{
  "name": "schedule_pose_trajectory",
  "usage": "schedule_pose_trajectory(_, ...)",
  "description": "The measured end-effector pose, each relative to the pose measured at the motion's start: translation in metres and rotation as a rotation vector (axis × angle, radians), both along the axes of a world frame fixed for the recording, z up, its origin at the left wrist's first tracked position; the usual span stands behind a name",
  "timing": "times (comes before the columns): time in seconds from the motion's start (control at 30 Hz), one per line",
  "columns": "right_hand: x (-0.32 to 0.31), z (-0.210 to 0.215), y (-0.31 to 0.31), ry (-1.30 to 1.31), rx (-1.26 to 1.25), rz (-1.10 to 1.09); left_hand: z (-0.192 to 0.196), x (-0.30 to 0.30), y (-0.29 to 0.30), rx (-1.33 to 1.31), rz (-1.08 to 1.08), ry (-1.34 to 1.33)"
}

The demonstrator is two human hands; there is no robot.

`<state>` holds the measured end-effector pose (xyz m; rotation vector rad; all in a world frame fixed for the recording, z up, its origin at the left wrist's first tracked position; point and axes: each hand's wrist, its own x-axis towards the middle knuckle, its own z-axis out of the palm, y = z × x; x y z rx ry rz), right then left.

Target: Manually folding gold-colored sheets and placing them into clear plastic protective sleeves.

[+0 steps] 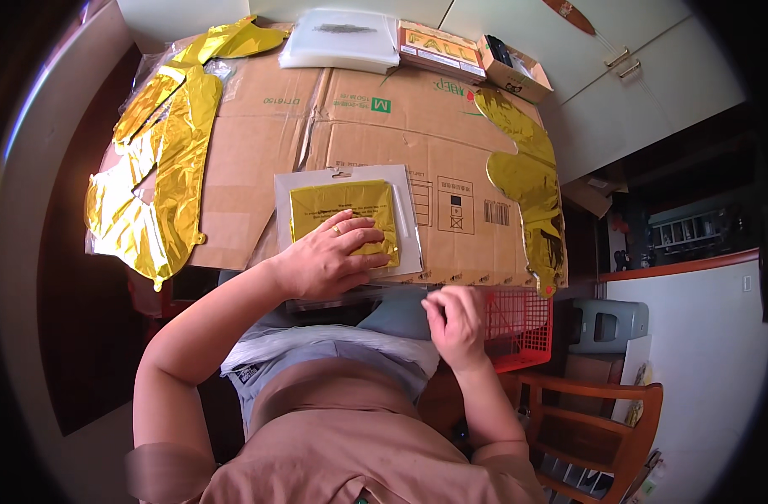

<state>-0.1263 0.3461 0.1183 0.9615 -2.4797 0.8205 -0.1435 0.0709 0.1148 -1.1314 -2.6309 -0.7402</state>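
Observation:
My left hand [338, 256], with a ring on one finger, lies over a folded gold foil piece [342, 200]. Its fingers are laid out flat on the foil, not wrapped round it. Under the foil is a pale backing card [407, 220] with a hang hole, close to the near edge of the cardboard-covered table. My right hand [458, 326] is off the table's near edge, right of the card and apart from it. Its fingers are curled in together; whatever may be between them is hidden.
Crinkled gold foil balloons [178, 160] lie along the left side, and another gold foil balloon [526, 181] along the right. At the back are a stack of clear bags [340, 50], a flat printed box [441, 52] and a small open carton [531, 80]. A red crate [518, 323] stands below right, by a wooden chair [636, 420].

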Motion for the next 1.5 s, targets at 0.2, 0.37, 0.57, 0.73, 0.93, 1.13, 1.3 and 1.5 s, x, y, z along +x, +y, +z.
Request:
schedule_pose_trajectory(0.2,-0.018,-0.005,-0.007,0.059,0.109,0.053,-0.001,-0.001,0.001,0.011,-0.008,0.005)
schedule_pose_trajectory(0.37,-0.020,-0.008,-0.008,0.093,0.180,0.056,-0.001,-0.002,0.000,0.013,-0.013,0.007)
schedule_pose_trajectory(0.57,-0.008,0.001,-0.010,-0.007,0.170,0.185,-0.001,-0.001,-0.001,0.007,-0.021,0.007)
schedule_pose_trajectory(0.73,0.061,0.052,-0.013,-0.612,-0.062,0.794,0.001,-0.004,-0.001,-0.003,-0.032,0.013)
schedule_pose_trajectory(0.93,0.031,0.053,0.074,-1.310,-0.516,0.870,-0.003,0.001,-0.004,0.003,-0.035,0.008)
schedule_pose_trajectory(1.13,0.004,-0.103,0.072,-1.107,-0.069,-0.088,0.000,0.001,-0.006,0.201,-0.029,0.028)
schedule_pose_trajectory(1.3,-0.063,-0.204,0.015,-0.082,0.219,-0.196,0.026,0.025,-0.016,0.122,-0.057,0.272)
schedule_pose_trajectory(1.5,-0.074,-0.202,-0.047,-0.665,0.027,-0.061,-0.055,0.109,0.025,0.470,0.211,-0.450)
